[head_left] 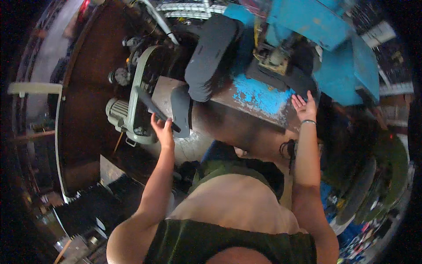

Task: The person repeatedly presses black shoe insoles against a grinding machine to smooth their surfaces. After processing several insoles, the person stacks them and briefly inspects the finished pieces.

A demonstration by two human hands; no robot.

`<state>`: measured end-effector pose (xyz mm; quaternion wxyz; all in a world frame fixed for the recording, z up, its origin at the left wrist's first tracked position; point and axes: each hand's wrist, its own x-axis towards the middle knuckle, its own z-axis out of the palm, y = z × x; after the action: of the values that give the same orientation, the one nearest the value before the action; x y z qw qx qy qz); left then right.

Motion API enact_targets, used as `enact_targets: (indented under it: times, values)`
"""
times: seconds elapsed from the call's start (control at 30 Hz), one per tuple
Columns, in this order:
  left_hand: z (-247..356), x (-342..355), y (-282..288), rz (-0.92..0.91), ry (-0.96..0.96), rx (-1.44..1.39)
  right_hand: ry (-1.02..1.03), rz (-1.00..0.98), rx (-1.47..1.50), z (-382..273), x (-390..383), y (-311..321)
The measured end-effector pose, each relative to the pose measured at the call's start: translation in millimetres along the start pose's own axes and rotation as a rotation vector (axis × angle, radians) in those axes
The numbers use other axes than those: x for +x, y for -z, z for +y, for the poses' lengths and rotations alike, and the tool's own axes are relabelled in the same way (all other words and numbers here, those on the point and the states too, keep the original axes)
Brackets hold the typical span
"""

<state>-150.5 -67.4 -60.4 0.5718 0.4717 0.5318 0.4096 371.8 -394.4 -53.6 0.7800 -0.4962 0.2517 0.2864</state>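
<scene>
My left hand point(163, 130) grips a dark grey flat shoe sole point(154, 107), seen nearly edge-on and tilted. Just right of it, another grey sole point(180, 110) with small slots lies at the table's edge. Beyond that rises a tall stack of like soles point(206, 61). On the right, my right hand point(305, 107) is open, palm up with fingers spread, by the near right corner of the machine bed. Close to its fingertips are dark sheet-like pieces point(303, 83) under the machine's head; whether they touch is unclear.
A blue machine point(307, 22) with a worn metal head point(273, 61) stands ahead over a bed with chipped blue paint point(259, 94). Left are a pale electric motor point(118, 113), a curved guard point(138, 83) and a brown panel point(88, 101). Large curved dark green shapes point(373, 189) stand right.
</scene>
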Motion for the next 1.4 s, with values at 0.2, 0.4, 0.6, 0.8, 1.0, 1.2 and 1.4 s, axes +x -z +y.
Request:
enact_targets:
  times: [0.2, 0.4, 0.6, 0.8, 1.0, 1.2, 1.4]
  values:
    - [105, -104, -51, -0.613, -1.023, 0.561, 0.221, -0.547, -0.196, 44, -161, 18]
    - [112, -169, -171, -1.296, -1.012, 0.767, 0.317, -0.344, -0.26, 38, -284, 58]
    - [115, -169, -208, -1.401, -0.952, 0.774, 0.642, 0.649, 0.179, -14, -327, 267]
    - [106, -164, -233, -1.551, -0.969, 0.799, 0.812, 1.104, 0.264, 52, -366, 441]
    - [104, -198, -259, -1.686, -0.93, 0.852, 0.564, 1.149, 0.325, 124, -263, 472]
    - [95, -187, -252, -1.672, -0.899, 0.919, 0.633, 1.097, 0.328, 122, -277, 472]
    - [82, -173, -237, -1.649, -0.885, 0.929, 0.725, 1.08, 0.4, 105, -318, 476]
